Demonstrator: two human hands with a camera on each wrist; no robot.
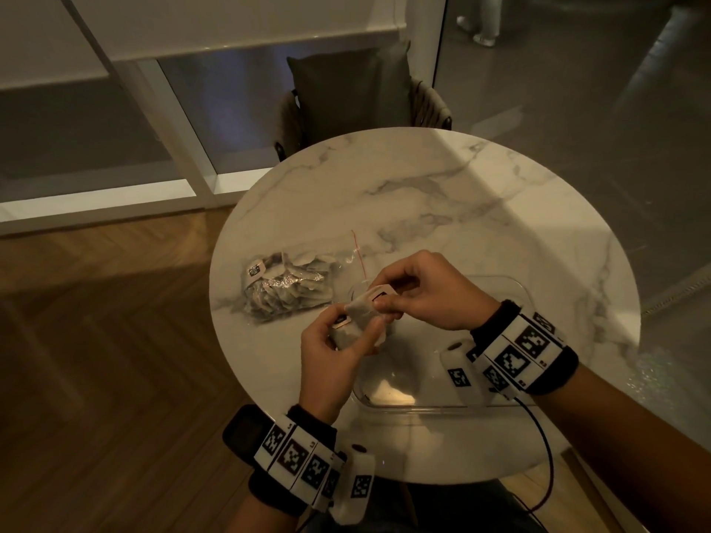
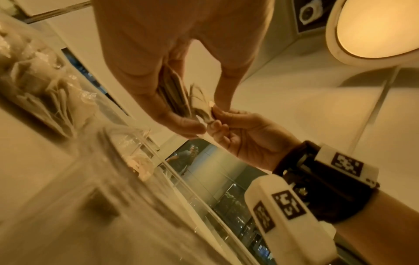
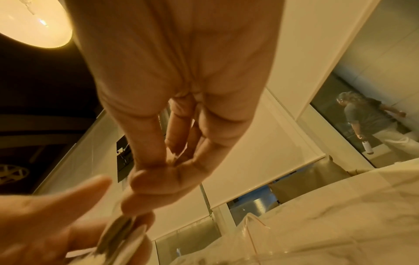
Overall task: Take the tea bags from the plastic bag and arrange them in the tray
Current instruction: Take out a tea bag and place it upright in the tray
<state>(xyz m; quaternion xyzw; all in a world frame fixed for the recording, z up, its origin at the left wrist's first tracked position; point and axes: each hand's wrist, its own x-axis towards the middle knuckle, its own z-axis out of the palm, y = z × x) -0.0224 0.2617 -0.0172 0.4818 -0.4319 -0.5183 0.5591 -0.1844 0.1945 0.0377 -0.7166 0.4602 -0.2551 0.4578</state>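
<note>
A clear plastic bag (image 1: 286, 286) full of tea bags lies on the left of the round marble table (image 1: 423, 194); the left wrist view shows this plastic bag (image 2: 40, 86) too. My left hand (image 1: 342, 334) grips a small stack of tea bags (image 1: 359, 325) above the near left corner of the clear tray (image 1: 442, 407). My right hand (image 1: 384, 302) pinches the top tea bag of that stack by its upper edge and tag. In the left wrist view the stack (image 2: 174, 96) sits between my left hand's thumb and fingers, and my right hand (image 2: 215, 122) nips its end. One pale tea bag (image 1: 388, 392) lies in the tray.
A dark cushioned chair (image 1: 354, 98) stands behind the table. The bag's red seal strip (image 1: 359, 253) points toward the tray's far left corner. A person walks behind the glass wall (image 3: 371, 122). Wooden floor lies to the left of the table.
</note>
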